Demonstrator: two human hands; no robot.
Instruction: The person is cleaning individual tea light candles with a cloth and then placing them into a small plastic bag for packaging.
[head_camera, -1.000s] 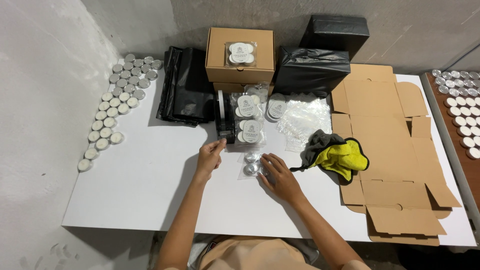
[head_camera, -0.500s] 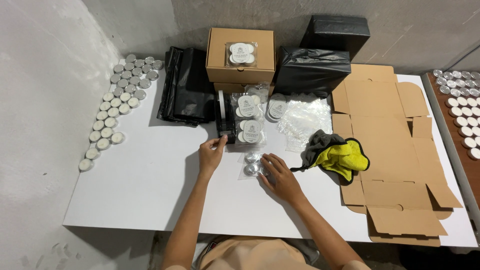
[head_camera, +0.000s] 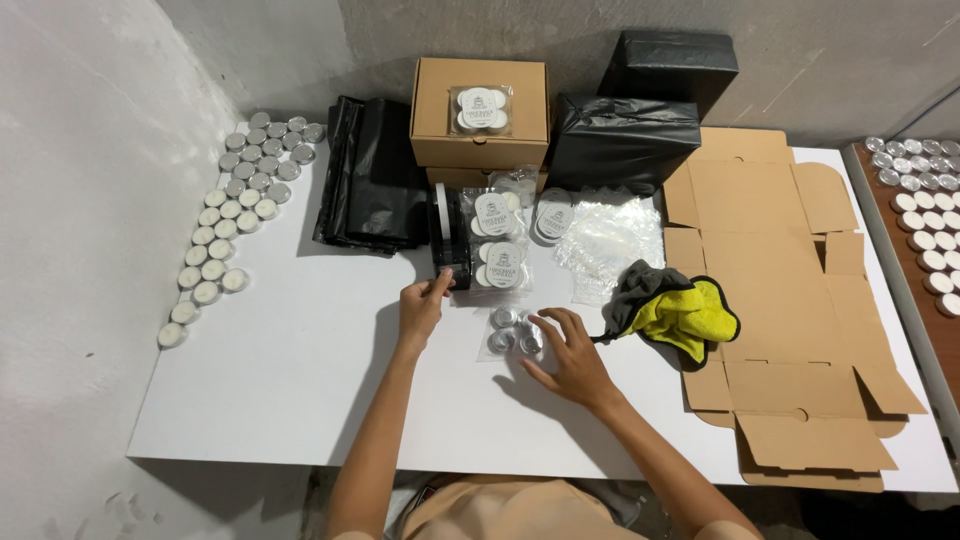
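My left hand (head_camera: 424, 303) reaches forward, its fingertips touching the lower end of a black tape dispenser (head_camera: 444, 236) that stands on the white table (head_camera: 290, 380). My right hand (head_camera: 566, 357) lies flat with fingers spread, pressing the edge of a small clear bag of tealight candles (head_camera: 512, 333). Just behind it lie filled, labelled candle bags (head_camera: 498, 240), a stack of round labels (head_camera: 551, 216) and a pile of clear plastic bags (head_camera: 610, 238).
Loose tealights (head_camera: 235, 205) line the table's left edge, more on a brown surface (head_camera: 925, 210) at right. Black plastic bags (head_camera: 372, 185), a closed cardboard box (head_camera: 482, 112), black-wrapped parcels (head_camera: 630, 130), flattened cardboard boxes (head_camera: 780, 290) and a grey-yellow cloth (head_camera: 680, 310) lie around.
My left hand has moved forward from beside the candle bag to the tape dispenser. My right hand stays on the small bag.
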